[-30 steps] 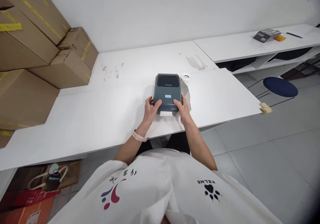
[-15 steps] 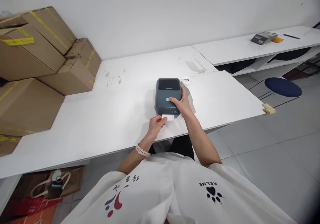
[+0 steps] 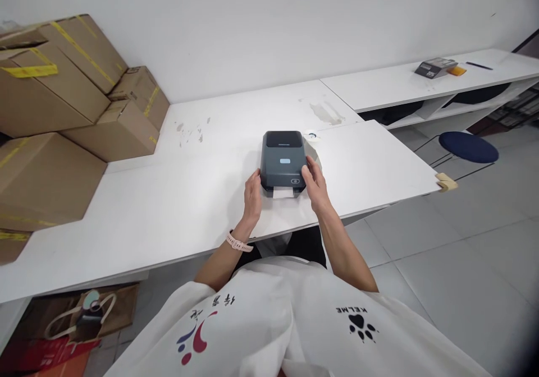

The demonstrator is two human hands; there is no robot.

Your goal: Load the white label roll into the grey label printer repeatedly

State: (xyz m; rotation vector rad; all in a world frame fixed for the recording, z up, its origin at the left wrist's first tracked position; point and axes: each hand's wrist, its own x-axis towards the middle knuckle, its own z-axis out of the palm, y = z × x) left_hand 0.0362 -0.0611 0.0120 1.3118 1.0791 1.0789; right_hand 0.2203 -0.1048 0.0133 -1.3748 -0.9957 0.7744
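A dark grey-blue label printer (image 3: 284,164) stands on the white table (image 3: 202,192), its front facing me. From the slot at its front a white paper label (image 3: 283,192) sticks out. My left hand (image 3: 253,197) is at the printer's front left side, fingers stretched out along it. On the other side, my right hand (image 3: 315,183) has its fingers along the front right edge, with the thumb apart from them. Neither hand is wrapped round the printer. A roll of white labels (image 3: 312,135) is partly visible behind it on the right.
Cardboard boxes (image 3: 54,180) with yellow tape are stacked on the left of the table. A blue stool (image 3: 469,146) stands past the right end, near a padded table corner (image 3: 446,182). A small dark box (image 3: 435,68) lies on the farther white counter. Bags (image 3: 90,315) lie below.
My left hand has let go of the paper label and moved to the printer's left side. My right thumb has come off the printer's top, and that hand has slid toward the front right.
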